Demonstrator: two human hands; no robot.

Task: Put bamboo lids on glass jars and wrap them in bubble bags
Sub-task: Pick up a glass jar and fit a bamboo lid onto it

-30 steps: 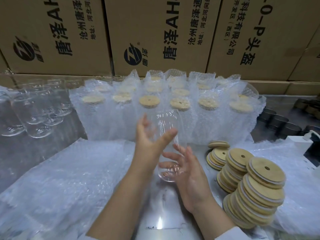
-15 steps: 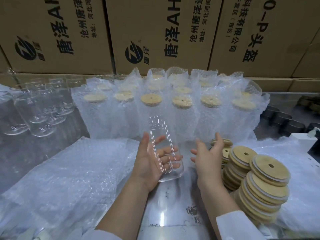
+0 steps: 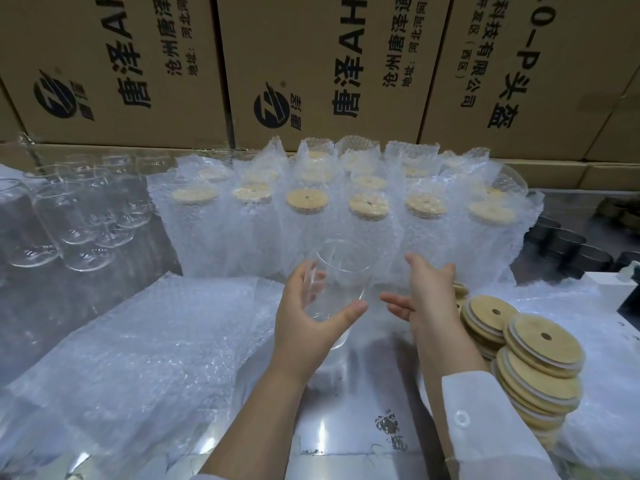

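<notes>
Glass jar (image 3: 349, 282), unlidded, held tilted above the bench (image 3: 346, 427) by the left grip (image 3: 304, 323), thumb and fingers curled round its wall. Right grip (image 3: 429, 299) spread, empty, between jar and bamboo lids (image 3: 540, 344). Judged rigid, slippery, breakable: hold mid-body, not rim.

The left hand (image 3: 308, 320) curls thumb and fingers round the glass jar (image 3: 346, 268), forearm bare, while the right hand (image 3: 431, 299), white-cuffed, hovers just right of that jar with fingers loosely spread, apart from it.
</notes>
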